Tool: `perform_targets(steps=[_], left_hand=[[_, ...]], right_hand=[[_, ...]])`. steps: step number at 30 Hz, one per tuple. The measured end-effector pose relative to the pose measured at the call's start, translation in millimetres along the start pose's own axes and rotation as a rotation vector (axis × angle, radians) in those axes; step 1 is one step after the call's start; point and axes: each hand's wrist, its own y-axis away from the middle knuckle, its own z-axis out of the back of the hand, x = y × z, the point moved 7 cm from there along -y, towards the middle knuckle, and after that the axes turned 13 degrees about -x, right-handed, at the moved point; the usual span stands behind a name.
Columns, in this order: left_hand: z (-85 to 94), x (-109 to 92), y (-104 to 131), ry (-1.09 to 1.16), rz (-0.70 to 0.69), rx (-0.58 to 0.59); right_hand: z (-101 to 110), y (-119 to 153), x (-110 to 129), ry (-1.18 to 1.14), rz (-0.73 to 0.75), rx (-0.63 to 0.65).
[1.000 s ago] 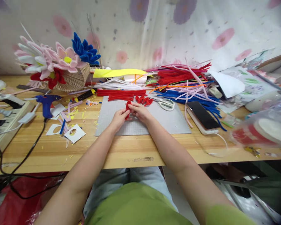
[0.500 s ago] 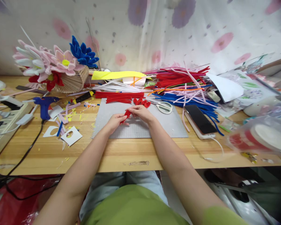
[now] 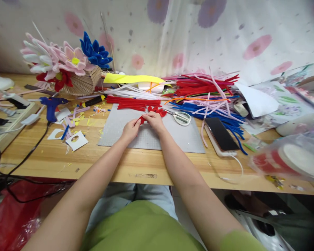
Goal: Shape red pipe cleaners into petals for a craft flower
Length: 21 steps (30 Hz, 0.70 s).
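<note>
Over the grey cutting mat (image 3: 183, 141), my left hand (image 3: 131, 131) and my right hand (image 3: 155, 122) meet with fingers closed on one small red fuzzy piece (image 3: 142, 119), which looks like bent pipe cleaner. My fingers cover most of it, so its full shape is hidden. Just beyond my right hand lie red pipe-cleaner petals (image 3: 158, 111) at the mat's back edge. A bundle of straight red pipe cleaners (image 3: 132, 101) is behind both hands. To the right of the petals rest scissors (image 3: 181, 118) with pale handles.
At left are a blue glue gun (image 3: 51, 108), a power strip (image 3: 13, 125), paper scraps (image 3: 76, 140) and fuzzy flowers (image 3: 74, 61). Heaped pipe cleaners (image 3: 206, 85) lie behind. On the right sit a phone (image 3: 221, 134) on a white power bank and a bagged red cup (image 3: 277, 158).
Both hands have drawn closer together around the red piece, which is now more covered by my fingers. The whole view has shifted and tilted slightly.
</note>
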Motion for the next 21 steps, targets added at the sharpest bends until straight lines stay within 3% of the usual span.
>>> perform_targets(steps=[6,8,12,16,18,21], left_hand=[[4.3,-4,0,-0.076,-0.091,-0.047],[3.9,-4,0,-0.090,-0.100,-0.030],[5.3,-3,2,-0.101,-0.101,-0.014],[7.5,-4,4,-0.057,-0.102,0.008],[7.6,-4,5,-0.023,-0.093,0.025],[6.9,-5,5,0.087,-0.024,0.047]], right_hand=[[-4,7,-12,-0.086,-0.143,0.177],[-1,5,-9,-0.081,-0.095,0.135],[3,4,4,0.091,0.064,-0.071],[-4,9,13,0.181,0.144,-0.123],[-5,9,11,0.147,0.108,-0.121],[-5,6,-3,-0.005,-0.101,-0.055]])
